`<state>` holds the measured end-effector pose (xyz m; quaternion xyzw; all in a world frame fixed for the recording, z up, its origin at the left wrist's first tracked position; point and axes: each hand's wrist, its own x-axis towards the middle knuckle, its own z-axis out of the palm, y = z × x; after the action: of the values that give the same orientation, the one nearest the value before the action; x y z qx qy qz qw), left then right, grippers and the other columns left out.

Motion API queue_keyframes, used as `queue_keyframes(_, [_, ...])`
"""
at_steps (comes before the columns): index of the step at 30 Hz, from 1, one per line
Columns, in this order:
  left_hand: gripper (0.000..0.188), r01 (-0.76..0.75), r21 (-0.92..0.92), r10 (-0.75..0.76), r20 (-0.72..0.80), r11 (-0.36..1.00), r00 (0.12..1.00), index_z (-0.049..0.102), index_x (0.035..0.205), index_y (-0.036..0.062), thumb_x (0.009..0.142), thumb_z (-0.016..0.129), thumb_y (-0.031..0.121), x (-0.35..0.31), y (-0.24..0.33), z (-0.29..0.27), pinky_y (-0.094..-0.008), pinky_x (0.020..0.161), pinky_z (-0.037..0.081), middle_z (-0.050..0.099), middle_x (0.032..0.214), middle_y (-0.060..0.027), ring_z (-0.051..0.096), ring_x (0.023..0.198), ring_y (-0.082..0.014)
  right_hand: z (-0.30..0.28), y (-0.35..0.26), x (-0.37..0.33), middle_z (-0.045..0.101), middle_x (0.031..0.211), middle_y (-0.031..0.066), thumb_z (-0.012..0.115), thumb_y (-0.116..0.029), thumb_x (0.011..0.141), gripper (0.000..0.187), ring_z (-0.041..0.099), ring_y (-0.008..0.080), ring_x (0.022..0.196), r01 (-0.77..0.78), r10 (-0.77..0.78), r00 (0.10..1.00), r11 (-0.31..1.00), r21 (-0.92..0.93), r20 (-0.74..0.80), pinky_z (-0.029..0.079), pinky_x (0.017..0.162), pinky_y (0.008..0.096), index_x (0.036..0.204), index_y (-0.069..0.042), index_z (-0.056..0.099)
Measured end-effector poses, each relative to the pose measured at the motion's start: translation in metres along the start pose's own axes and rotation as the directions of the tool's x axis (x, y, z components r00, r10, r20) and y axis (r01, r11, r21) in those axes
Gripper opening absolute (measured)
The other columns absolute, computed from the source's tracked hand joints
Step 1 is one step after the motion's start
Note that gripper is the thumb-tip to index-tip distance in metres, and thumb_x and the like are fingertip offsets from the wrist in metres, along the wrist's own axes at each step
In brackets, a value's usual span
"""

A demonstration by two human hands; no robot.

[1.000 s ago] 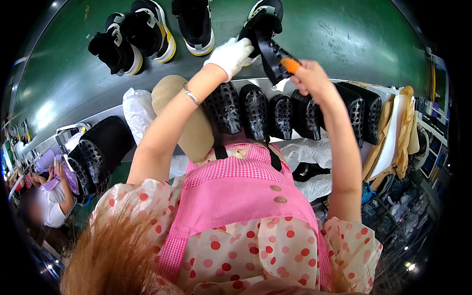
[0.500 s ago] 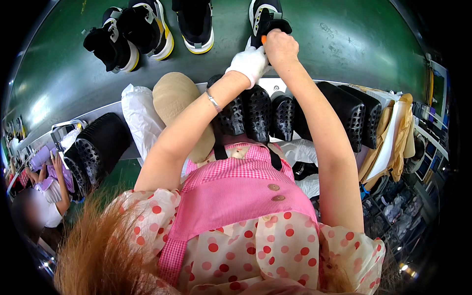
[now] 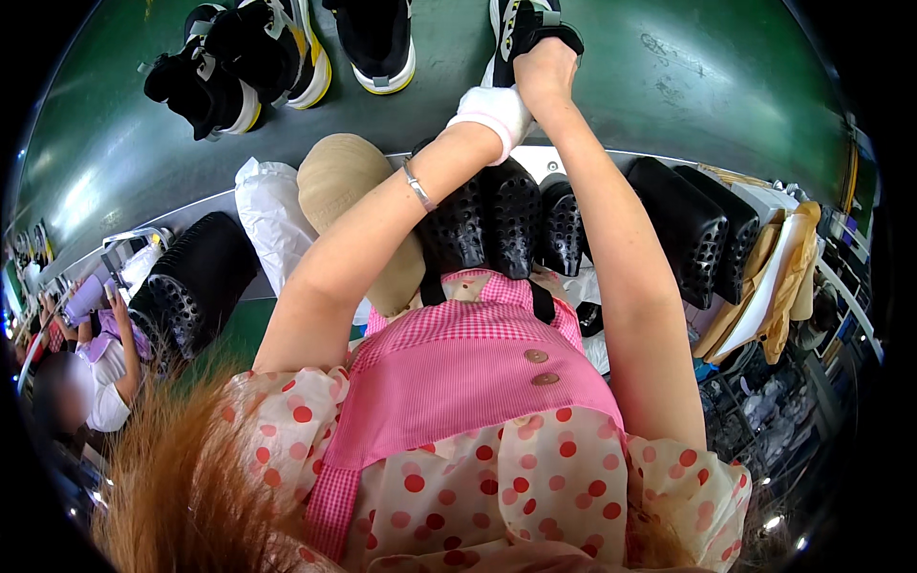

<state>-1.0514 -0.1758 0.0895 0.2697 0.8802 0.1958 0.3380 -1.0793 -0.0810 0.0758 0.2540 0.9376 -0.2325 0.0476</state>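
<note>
A black and white sneaker (image 3: 516,36) is at the top of the view, on the green work surface. My left hand (image 3: 497,107), in a white glove, grips the sneaker at its heel end; the glove's fingertips are mostly hidden. From the other side my bare right hand (image 3: 547,72) reaches into the shoe's opening beside the black collar. Its fingers are out of sight inside, and I cannot make out whether they hold anything. Another black sneaker (image 3: 374,43) with a white and yellow sole stands to the left, with two more sneakers (image 3: 272,48) farther left.
Black perforated moulds (image 3: 457,224) line the near edge between my arms, with others at right (image 3: 678,224) and left (image 3: 205,277). A tan cap (image 3: 344,181) and white bag (image 3: 272,215) lie beside my left arm. Brown paper (image 3: 778,277) hangs right. Another person (image 3: 105,382) is at lower left.
My right hand has gone deeper into the sneaker, and the orange thing seen by its fingers is now hidden. My left hand has shifted slightly right and turned. The view has tilted a little.
</note>
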Motion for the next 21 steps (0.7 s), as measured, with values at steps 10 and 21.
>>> queue_keyframes(10, [0.032,0.051,0.078,-0.038,-0.159,0.996,0.987,0.07,0.097,0.0102,0.089,0.053,0.036,-0.003,-0.001,0.001,-0.0421,0.077,0.053,0.07,0.097,-0.0146,0.067,0.09,-0.0337,-0.027,-0.007,-0.004,0.064,0.093,0.0312,0.06,-0.015,0.08,0.026,0.063,0.0434,0.093,0.184,-0.162,0.966,0.978,-0.095,0.202,0.051,0.086,0.046,0.093,0.007,0.067])
queue_keyframes(21, [0.043,0.32,0.093,-0.259,-0.399,0.943,0.879,0.067,0.108,0.013,0.088,0.053,0.048,-0.088,-0.099,-0.054,-0.0381,0.084,0.05,0.065,0.109,-0.0103,0.062,0.101,-0.0291,-0.077,0.032,-0.158,0.066,0.103,0.0197,0.058,-0.007,0.085,0.029,0.064,0.0368,0.092,0.586,-0.616,0.77,0.785,0.2,0.163,0.052,0.082,0.0423,0.113,-0.003,0.063])
